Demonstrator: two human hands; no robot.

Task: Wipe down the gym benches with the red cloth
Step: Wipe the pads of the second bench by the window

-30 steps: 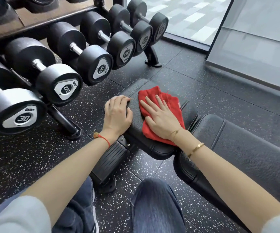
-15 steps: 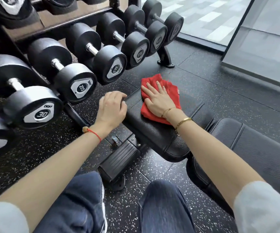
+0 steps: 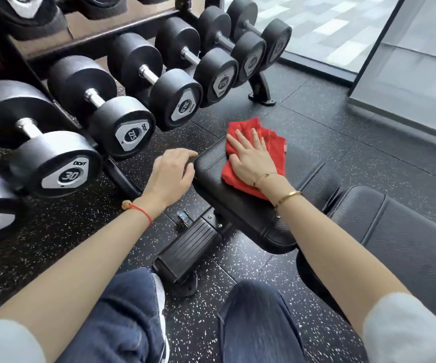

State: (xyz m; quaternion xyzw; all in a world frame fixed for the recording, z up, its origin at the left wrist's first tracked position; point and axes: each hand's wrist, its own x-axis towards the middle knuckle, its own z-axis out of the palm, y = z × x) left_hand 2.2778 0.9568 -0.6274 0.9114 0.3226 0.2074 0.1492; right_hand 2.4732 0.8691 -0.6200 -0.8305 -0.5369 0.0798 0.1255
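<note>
Red cloth point(image 3: 277, 150): spread at the far end of the black bench pad point(image 3: 243, 205).
Right hand point(image 3: 251, 157): yours, flat on the cloth, fingers straight.
Left hand point(image 3: 169, 171): loosely curled at the pad's left edge, holding nothing.
Backdrop: dumbbell rack point(image 3: 101, 45), speckled floor point(image 3: 316, 121).

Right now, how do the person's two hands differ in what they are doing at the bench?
The right hand lies flat with fingers spread on the red cloth, pressing it onto the bench pad; the left hand has loosely curled fingers and holds nothing. The right hand is on top of the pad; the left hand is at its edge, beside the dumbbells. Both wrists wear bracelets.
</note>
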